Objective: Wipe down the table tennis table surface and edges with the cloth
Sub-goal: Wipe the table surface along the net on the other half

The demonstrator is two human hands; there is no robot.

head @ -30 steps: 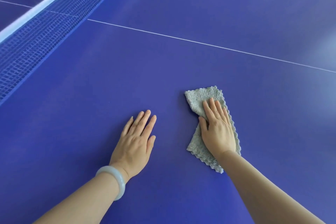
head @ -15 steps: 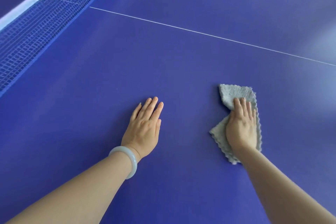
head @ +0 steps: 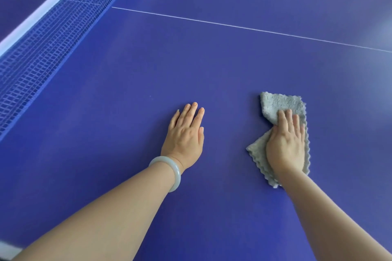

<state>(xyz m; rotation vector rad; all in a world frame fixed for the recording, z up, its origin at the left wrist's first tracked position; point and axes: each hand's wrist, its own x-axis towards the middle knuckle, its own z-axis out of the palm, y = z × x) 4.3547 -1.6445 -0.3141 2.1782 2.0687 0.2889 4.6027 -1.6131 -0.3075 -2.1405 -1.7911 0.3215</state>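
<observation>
— What is on the left?
— A blue mesh net with a white top band (head: 42,48) crosses the flat violet-blue table tennis table (head: 127,101), well left of the fingers.
— And the hands?
— The left hand (head: 184,135), with a pale smooth bangle (head: 169,172) on its wrist, lies flat on the table, fingers straight and together, holding nothing. To its right, apart from it, the right hand (head: 286,144) presses straight fingers onto a grey fluffy cloth with scalloped edges (head: 280,106). The cloth spreads under the palm and beyond the fingertips. A thin white line (head: 233,25) runs well beyond both hands' fingertips.
</observation>
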